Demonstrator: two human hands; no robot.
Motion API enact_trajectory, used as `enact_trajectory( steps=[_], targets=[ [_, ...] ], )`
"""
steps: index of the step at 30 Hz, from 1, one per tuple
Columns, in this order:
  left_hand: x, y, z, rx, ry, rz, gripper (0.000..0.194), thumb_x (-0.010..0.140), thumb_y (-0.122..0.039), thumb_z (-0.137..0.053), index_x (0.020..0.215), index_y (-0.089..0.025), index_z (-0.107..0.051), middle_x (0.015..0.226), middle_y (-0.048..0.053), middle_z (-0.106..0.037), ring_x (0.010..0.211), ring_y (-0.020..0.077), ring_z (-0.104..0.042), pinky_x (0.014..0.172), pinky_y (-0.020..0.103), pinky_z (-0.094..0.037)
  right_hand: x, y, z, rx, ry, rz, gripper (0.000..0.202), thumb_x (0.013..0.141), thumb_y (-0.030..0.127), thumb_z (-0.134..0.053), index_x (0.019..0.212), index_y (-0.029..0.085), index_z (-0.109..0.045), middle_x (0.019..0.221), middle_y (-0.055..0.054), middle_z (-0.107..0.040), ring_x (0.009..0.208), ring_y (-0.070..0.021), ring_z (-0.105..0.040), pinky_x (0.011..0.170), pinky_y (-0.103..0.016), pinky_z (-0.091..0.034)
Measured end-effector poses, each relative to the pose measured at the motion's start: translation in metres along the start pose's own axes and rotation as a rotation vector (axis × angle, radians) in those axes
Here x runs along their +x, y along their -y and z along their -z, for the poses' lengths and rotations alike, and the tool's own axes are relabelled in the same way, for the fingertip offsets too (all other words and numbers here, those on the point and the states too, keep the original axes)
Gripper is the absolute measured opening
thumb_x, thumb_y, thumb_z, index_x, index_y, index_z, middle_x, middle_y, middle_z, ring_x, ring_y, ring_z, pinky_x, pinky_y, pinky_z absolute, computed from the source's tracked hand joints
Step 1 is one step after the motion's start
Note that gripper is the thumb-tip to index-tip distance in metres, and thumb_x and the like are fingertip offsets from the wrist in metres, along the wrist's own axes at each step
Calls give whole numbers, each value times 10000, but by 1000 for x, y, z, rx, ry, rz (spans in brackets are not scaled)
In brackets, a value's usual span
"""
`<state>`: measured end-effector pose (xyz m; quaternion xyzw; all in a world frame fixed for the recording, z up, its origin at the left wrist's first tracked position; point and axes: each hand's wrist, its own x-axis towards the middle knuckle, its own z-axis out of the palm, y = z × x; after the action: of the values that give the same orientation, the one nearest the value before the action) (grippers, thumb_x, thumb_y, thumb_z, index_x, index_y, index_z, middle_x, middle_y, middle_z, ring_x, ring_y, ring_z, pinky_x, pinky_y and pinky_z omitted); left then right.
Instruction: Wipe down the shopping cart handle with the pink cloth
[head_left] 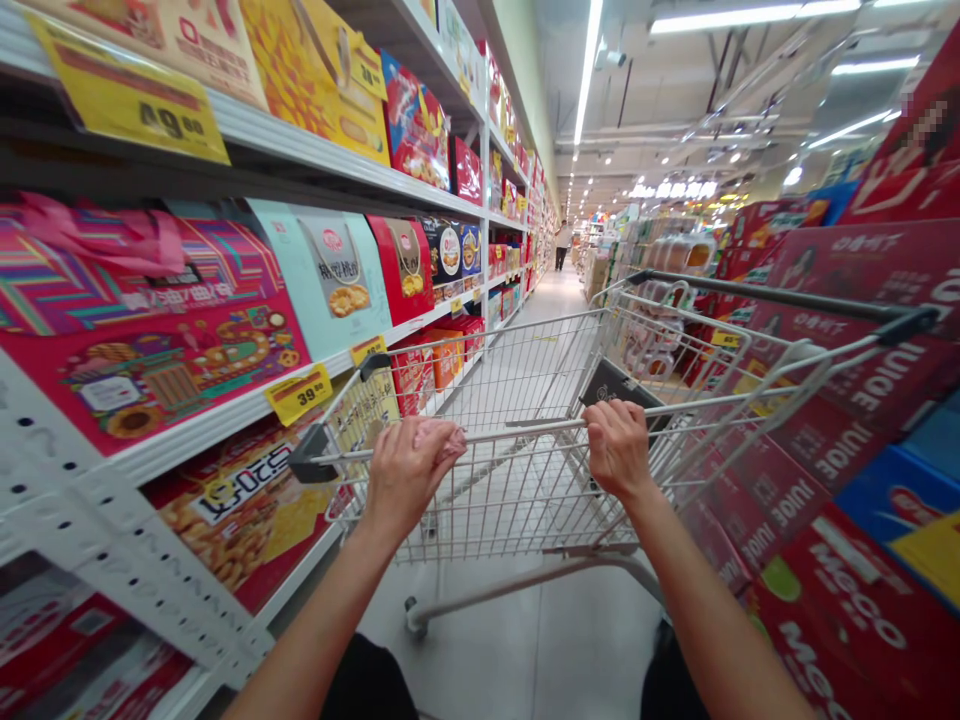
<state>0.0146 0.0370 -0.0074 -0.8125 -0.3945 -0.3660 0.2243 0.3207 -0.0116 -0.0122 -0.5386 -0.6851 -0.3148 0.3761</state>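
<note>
Two grips were curled around the cart bar [525,430]; the left hand [401,470] pinched a pink cloth [444,436] too; the right hand [619,450] sat apart, presumably for balance.

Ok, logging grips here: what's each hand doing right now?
Left hand: closed on the cart bar, with crumpled pink cloth.
Right hand: closed on the same bar.

Bright white light falls from ceiling tubes [588,70]. Edges stretch, wide-angle; upper-left price tag [142,100] looks smeared, far aisle [559,290] soft
</note>
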Motion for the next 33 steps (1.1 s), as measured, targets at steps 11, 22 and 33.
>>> enact_trajectory(
  steps=[11, 22, 33],
  targets=[
    [17, -57, -22, -20, -81, -26, 197, 966, -359, -593, 1119, -268, -677, 1087, 89, -639, 986, 239, -541, 934, 397, -427, 11, 59, -28, 9, 9, 82, 466, 1034, 364, -172, 786, 221, -539, 759, -53, -586, 771, -209, -432, 799, -368, -294],
    [-47, 76, 12, 108, -94, 21, 301, 985, -468, -525, 1208, -313, -654, 1137, 98, -702, 1048, 275, -603, 986, 486, -404, 8, 61, -31, -25, -24, 74, 321, 1006, 351, -357, 772, 224, -537, 735, -40, -557, 769, -207, -432, 785, -370, -288],
    [-56, 104, 17, -36, -81, 58, 308, 974, -417, -563, 1230, -272, -655, 1149, 108, -681, 1081, 270, -592, 974, 459, -472, 11, 75, -39, -17, -116, 74, 353, 1014, 323, -306, 727, 232, -490, 684, -31, -517, 731, -205, -409, 784, -373, -294]
  ],
)
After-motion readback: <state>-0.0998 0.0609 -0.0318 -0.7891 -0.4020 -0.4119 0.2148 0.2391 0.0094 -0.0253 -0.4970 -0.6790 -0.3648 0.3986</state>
